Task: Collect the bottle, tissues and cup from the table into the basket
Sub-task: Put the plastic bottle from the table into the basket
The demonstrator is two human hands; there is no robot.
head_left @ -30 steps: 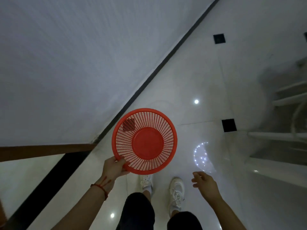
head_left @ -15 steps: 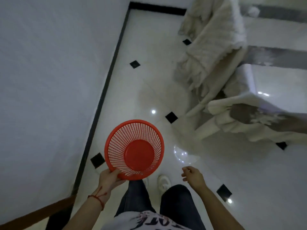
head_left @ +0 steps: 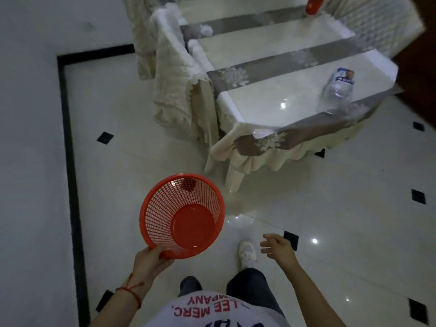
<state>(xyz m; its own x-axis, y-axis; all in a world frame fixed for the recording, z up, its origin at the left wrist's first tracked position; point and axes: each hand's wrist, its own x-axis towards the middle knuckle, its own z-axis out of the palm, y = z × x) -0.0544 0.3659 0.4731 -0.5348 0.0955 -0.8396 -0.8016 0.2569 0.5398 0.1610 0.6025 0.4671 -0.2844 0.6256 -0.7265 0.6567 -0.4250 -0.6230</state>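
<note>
1. Your left hand [head_left: 151,260] grips the near rim of the red basket [head_left: 165,208], thumb on the inside wall, fingers under it. The basket is tilted so its mouth faces the camera, and nothing is in it.
2. Your right hand [head_left: 279,247] holds nothing: fingers loosely spread, hanging over the floor [head_left: 330,208], well apart from the basket.
3. The table [head_left: 271,107] stands ahead and to the right, glossy top with grey patterned bands and a cream skirt. Your hands and the basket are short of its near corner.
4. The bottle [head_left: 339,84] lies on its side on the nearest white panel, toward the right edge, clear plastic with a blue and white label.
5. The tissues [head_left: 206,30] show as a crumpled white wad at the table's far left edge, on a grey band.
6. The cup [head_left: 313,5], red and white, stands at the far end of the table, cut off by the top of the frame.
7. A chair [head_left: 174,74] draped in cream cloth stands against the table's left side.
</note>
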